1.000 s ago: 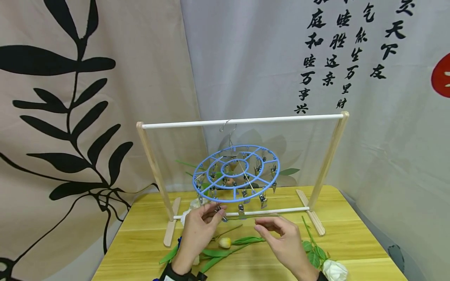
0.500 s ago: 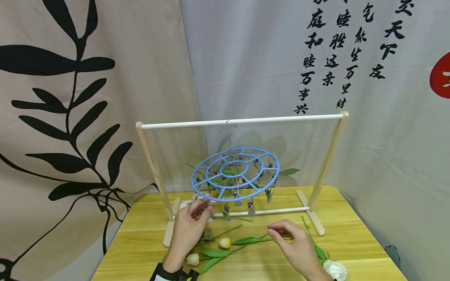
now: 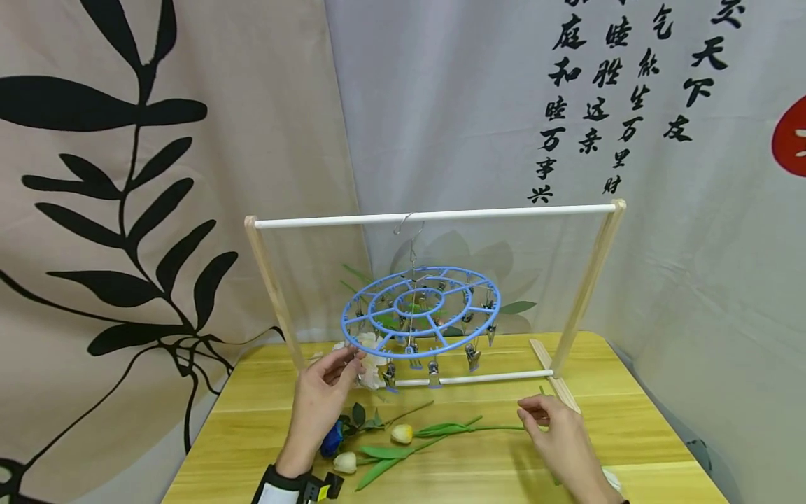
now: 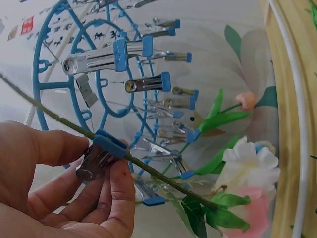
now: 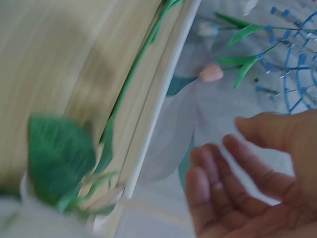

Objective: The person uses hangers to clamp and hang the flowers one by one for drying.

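The blue round hanger (image 4: pixel 54 85) is turned slightly since the previous frame, and the right hand (image 3: pixel 557 434) is drawn outward, nothing held, its fingers loosely curved, thumb apart. At the hanger's left rim, the left hand (image 3: pixel 321 395) is closed in a pinch. Only by the left wrist view is a pink flower (image 4: pixel 255 213) revealed, its stem (image 4: pixel 163 177) caught at the blue tips of the pinched metal clip (image 4: pixel 91 167).

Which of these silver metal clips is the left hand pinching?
The blue-tipped silver clip crossing the green flower stem; other clips hang beyond the left hand.
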{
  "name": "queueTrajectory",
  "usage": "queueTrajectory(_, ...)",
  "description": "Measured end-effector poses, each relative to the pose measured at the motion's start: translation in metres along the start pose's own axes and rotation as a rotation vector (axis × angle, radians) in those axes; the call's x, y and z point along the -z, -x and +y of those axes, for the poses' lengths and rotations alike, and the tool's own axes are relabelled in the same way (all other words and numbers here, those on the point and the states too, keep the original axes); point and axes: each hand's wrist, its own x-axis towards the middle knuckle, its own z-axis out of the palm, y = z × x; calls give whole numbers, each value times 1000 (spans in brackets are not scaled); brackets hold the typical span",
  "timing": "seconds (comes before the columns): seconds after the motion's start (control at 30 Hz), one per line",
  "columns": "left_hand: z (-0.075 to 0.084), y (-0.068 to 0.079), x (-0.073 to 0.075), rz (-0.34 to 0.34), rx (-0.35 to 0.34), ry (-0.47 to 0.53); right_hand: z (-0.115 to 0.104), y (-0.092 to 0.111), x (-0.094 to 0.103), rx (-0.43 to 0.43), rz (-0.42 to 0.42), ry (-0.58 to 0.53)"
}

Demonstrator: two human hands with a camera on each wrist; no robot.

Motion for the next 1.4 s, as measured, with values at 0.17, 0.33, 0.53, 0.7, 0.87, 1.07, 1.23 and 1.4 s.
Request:
queueTrajectory(0.17,-4,-5,4,41,14,-32,26,-6,7,-120,-97,135)
queueTrajectory(0.33,-8,-9,8,49,37,-23,47,-9,9,-174,-144,208)
queueTrajectory(0.53,-13,-16,13,48,65,11,61,-8,4,-230,-198,245)
queueTrajectory(0.7,-14,-18,13,40,68,31,67,-7,0,-288,-211,242)
queueTrajectory(0.87,-17,-19,13,31,51,27,71,-6,0,-283,-174,232)
queueTrajectory(1.07,-20,-19,11,19,39,29,71,-8,3,-345,-236,220)
queueTrajectory(1.23,-21,-17,10,14,38,35,69,-8,6,-353,-231,212)
queueTrajectory(1.4,-21,-12,9,-7,6,18,62,-8,10,-313,-169,207)
